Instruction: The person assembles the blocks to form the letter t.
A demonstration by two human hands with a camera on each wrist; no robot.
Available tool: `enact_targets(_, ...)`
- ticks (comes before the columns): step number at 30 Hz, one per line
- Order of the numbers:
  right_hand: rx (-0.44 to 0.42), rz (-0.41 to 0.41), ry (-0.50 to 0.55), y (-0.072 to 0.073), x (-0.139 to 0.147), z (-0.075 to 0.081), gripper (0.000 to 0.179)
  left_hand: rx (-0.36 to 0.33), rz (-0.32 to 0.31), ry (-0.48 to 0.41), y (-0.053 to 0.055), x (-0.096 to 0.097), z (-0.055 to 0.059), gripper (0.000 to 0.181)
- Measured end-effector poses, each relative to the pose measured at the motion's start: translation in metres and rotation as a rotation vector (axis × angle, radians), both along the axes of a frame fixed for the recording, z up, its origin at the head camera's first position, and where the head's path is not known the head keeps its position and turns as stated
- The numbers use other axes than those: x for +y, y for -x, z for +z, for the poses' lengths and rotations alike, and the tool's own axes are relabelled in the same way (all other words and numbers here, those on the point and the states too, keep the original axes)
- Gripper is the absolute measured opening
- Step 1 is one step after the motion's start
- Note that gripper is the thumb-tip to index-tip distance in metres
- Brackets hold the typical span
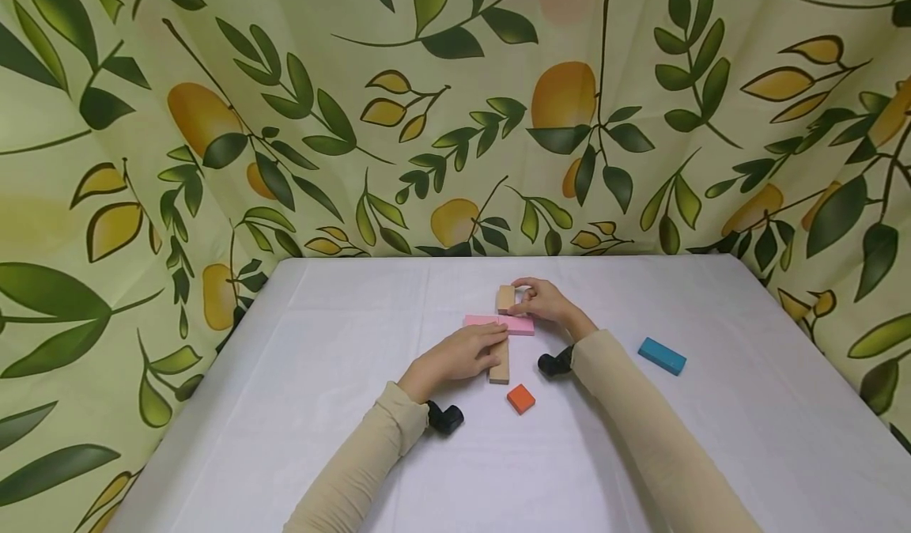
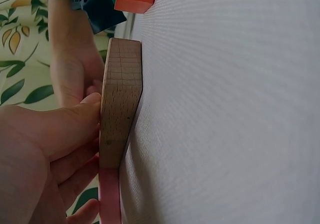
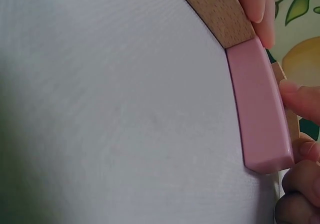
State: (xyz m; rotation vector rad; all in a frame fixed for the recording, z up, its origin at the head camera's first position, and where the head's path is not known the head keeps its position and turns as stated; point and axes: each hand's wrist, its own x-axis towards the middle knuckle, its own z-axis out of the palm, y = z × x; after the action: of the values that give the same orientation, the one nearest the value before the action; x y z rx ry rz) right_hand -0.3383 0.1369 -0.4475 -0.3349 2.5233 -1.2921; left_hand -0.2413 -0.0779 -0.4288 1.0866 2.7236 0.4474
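Observation:
My left hand (image 1: 463, 353) lies over a wooden block (image 1: 500, 367), its thumb on the block's upper edge and its fingertips reaching onto a pink bar (image 1: 518, 325). The pink bar lies crosswise against the far end of that block. Beyond the bar is another wooden block (image 1: 506, 297), pinched by my right hand (image 1: 544, 299) with the thumb near its close end and the index finger near its far end. In the right wrist view, this block (image 3: 278, 73) shows partly behind the pink bar (image 3: 257, 108). The fingers of my left hand hide part of the bar.
An orange block (image 1: 521, 398) lies just in front of the near wooden block. Farther right on the white-covered table (image 1: 342, 343) is a blue block (image 1: 662, 356). Black wrist cameras hang below both sleeves, and a leaf-patterned curtain (image 1: 398, 145) rises behind the table.

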Motion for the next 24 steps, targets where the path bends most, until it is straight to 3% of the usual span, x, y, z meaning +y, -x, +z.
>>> enact_targets(24,-0.011,-0.013,0.049,-0.0054,-0.0035,0.0023,0.062,-0.022,-0.017,-0.013,0.0003,0.0001,0.0008,0.052)
